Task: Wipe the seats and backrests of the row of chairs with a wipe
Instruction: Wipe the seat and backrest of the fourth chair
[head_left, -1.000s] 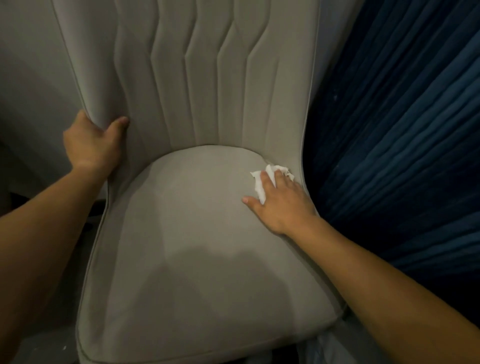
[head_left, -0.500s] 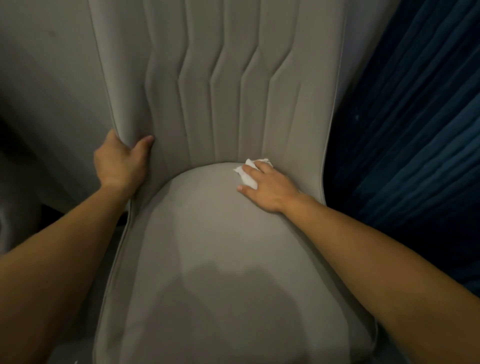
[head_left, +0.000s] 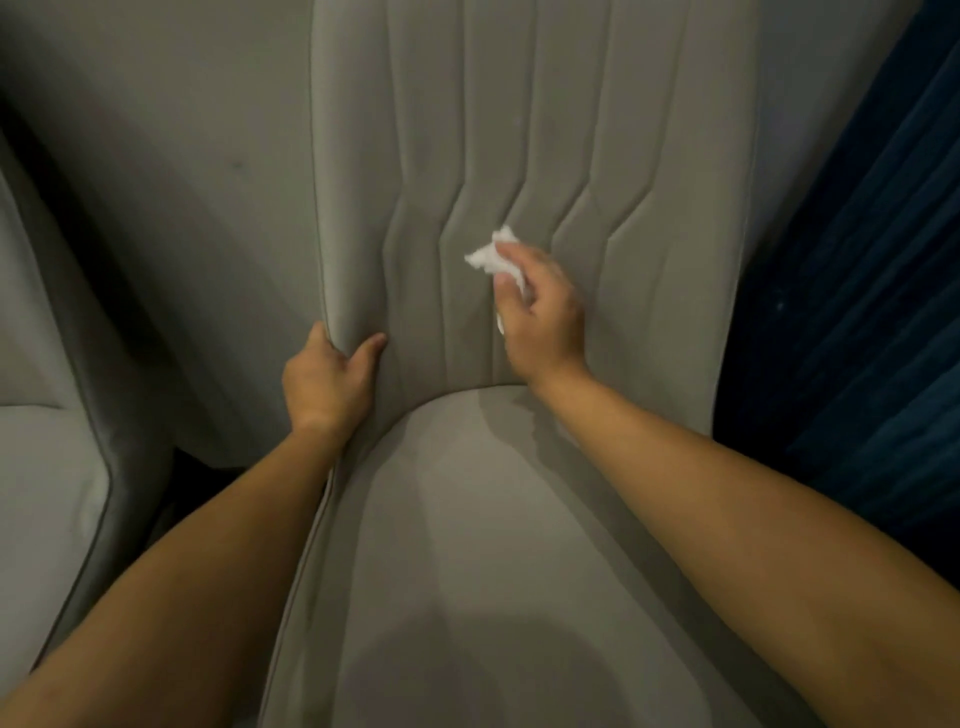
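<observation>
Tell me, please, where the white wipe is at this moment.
In the head view, the wipe is in the right hand, against the lower middle of the chair's backrest, above the seat.

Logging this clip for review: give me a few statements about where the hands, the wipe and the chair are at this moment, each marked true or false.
1. The right hand holds a crumpled white wipe in front of the backrest. True.
2. The left hand lies flat on the seat. False: it grips the backrest's left edge, thumb on the front.
3. A dark blue curtain hangs to the right of the chair. True.
4. The wipe lies on the seat cushion. False: it is up at the backrest's stitched panels.
5. No other chair is in view. False: a second chair shows at the left.
</observation>
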